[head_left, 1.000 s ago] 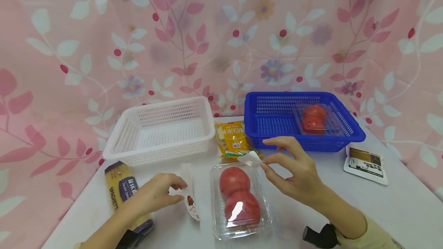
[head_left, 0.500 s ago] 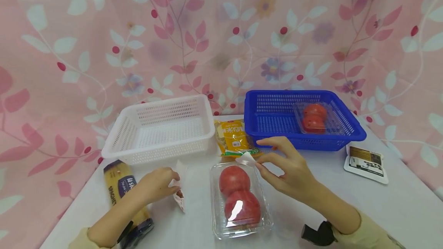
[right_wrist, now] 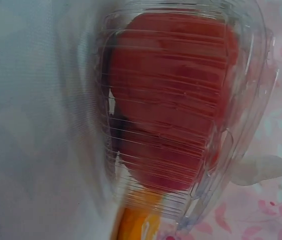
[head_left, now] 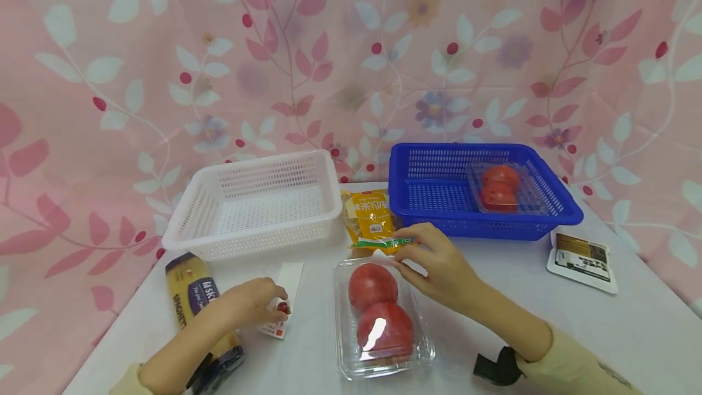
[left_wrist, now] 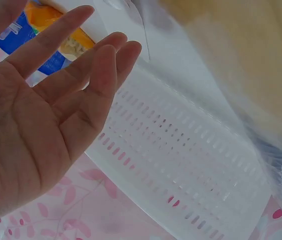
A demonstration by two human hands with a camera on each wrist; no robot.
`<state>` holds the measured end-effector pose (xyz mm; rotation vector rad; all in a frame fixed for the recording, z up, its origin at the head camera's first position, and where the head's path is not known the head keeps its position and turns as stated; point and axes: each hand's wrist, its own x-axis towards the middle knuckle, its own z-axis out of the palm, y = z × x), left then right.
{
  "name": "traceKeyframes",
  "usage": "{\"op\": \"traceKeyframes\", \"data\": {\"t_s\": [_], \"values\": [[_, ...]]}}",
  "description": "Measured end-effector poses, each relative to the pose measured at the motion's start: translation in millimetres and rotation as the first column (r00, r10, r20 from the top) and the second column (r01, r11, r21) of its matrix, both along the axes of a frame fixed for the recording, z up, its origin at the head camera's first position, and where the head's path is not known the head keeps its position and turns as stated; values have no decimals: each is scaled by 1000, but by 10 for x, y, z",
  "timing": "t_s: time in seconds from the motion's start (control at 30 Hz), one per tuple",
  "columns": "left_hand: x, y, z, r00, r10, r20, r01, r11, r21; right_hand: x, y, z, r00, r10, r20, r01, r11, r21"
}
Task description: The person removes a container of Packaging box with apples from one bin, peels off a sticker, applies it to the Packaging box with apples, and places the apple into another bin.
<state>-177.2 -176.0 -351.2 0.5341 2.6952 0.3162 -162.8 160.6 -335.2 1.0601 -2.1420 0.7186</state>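
A clear clamshell box (head_left: 384, 316) holding two red tomatoes lies on the white table in front of me. My right hand (head_left: 397, 261) is at its far edge and pinches a small white tab (head_left: 380, 256) there. The right wrist view shows the same box (right_wrist: 176, 100) close up, with the tab (right_wrist: 258, 170) beside it. My left hand (head_left: 276, 306) rests on a white label card (head_left: 290, 273) lying flat left of the box. Seen from the left wrist, the hand (left_wrist: 46, 125) has straight fingers and an empty palm.
An empty white basket (head_left: 252, 206) stands at the back left, and a blue basket (head_left: 433, 194) holding another tomato box (head_left: 499, 188) at the back right. Between them lies a yellow packet (head_left: 370, 218). A spaghetti pack (head_left: 194, 297) lies far left, a white sachet (head_left: 584, 258) far right.
My left hand has laid the label card flat on the table; earlier it held the card raised. My right hand has moved down and left to the box's far edge with the tab.
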Motion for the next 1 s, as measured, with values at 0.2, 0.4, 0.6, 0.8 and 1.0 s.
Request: {"op": "traceKeyframes", "data": {"t_s": [0.2, 0.4, 0.6, 0.8, 1.0], "values": [[23, 63, 34, 985, -151, -84, 155, 987, 49, 12, -18, -45, 1000, 2, -31, 0, 998, 63], [-17, 198, 50, 785, -293, -547, 402, 912, 88, 37, -73, -85, 986, 30, -161, -17, 996, 83], [-21, 440, 106, 686, -285, -670, 494, 858, 142, 121, -109, -80, 978, 50, -202, -29, 994, 108], [24, 668, 83, 701, -348, -623, 550, 820, 161, 167, -125, -116, 967, 74, -243, -43, 991, 130], [70, 821, 13, 730, -411, -547, 559, 819, 131, 200, -122, -181, 963, 90, -253, -39, 979, 200]]}}
